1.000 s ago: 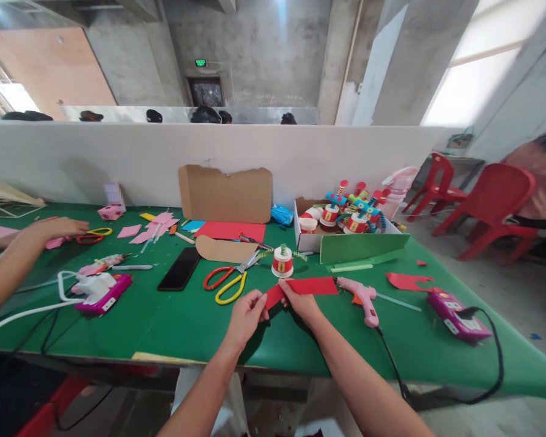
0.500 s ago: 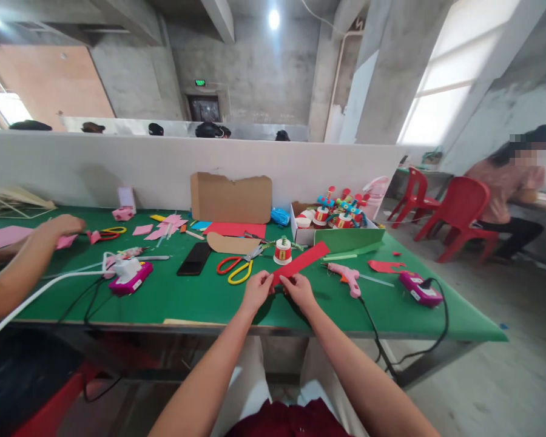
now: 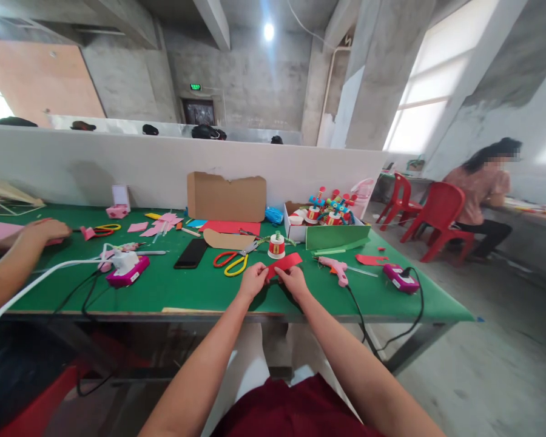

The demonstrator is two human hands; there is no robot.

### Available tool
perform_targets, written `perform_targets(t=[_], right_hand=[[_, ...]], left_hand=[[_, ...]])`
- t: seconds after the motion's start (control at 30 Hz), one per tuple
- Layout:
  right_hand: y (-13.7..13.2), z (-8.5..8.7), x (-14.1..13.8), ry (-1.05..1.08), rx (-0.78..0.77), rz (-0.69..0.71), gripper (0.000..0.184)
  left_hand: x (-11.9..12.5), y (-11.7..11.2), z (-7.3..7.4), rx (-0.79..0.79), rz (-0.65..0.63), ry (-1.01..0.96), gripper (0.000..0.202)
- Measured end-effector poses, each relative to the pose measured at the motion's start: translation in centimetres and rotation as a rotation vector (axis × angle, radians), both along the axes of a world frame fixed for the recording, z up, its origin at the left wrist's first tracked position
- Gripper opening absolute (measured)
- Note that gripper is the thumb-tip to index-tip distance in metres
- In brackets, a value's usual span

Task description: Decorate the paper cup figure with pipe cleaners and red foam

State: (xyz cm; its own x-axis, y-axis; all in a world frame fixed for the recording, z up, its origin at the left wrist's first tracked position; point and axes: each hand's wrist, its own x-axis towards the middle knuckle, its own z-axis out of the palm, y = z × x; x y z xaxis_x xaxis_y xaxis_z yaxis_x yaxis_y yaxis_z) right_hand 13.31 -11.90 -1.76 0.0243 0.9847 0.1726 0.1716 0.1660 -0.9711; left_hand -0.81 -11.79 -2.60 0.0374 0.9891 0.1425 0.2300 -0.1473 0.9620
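Note:
Between my two hands is a red paper strip (image 3: 288,263), held just above the green tabletop. My left hand (image 3: 255,281) pinches its left end. The fingers of my right hand (image 3: 293,283) are closed on its lower edge, and the strip's free end points up to the right. Right behind it stands a red and white paper cup figure (image 3: 276,247) with green coiled arms. Scissors (image 3: 233,261) with red and yellow handles lie left of my hands. A pink glue gun (image 3: 337,268) rests to the right, its cord running off the table edge.
A box (image 3: 330,235) of finished-looking cup figures stands at the back right. A black phone (image 3: 191,254), cardboard (image 3: 227,197) and purple power sockets (image 3: 128,271) (image 3: 400,278) are on the table. At the left, a co-worker's hand (image 3: 50,230) rests over pink paper.
The red strip's visible free part has become shorter, and my hands have stayed together on it. The whole view has shifted slightly. The co-worker's hand has moved a little lower and left.

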Motion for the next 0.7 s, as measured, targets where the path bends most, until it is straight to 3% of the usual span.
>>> perform_targets(t=[0.27, 0.47, 0.7], right_hand=[[0.2, 0.4, 0.1, 0.143, -0.028, 0.041, 0.041], [0.3, 0.4, 0.2, 0.198, 0.003, 0.114, 0.053], [1.1, -0.1, 0.3, 0.193, 0.011, 0.115, 0.048]], left_hand=[[0.1, 0.0, -0.1, 0.054, 0.001, 0.048, 0.016], [0.2, -0.3, 0.4, 0.069, 0.018, 0.086, 0.016], [0.1, -0.2, 0.1, 0.044, 0.011, 0.090, 0.016]])
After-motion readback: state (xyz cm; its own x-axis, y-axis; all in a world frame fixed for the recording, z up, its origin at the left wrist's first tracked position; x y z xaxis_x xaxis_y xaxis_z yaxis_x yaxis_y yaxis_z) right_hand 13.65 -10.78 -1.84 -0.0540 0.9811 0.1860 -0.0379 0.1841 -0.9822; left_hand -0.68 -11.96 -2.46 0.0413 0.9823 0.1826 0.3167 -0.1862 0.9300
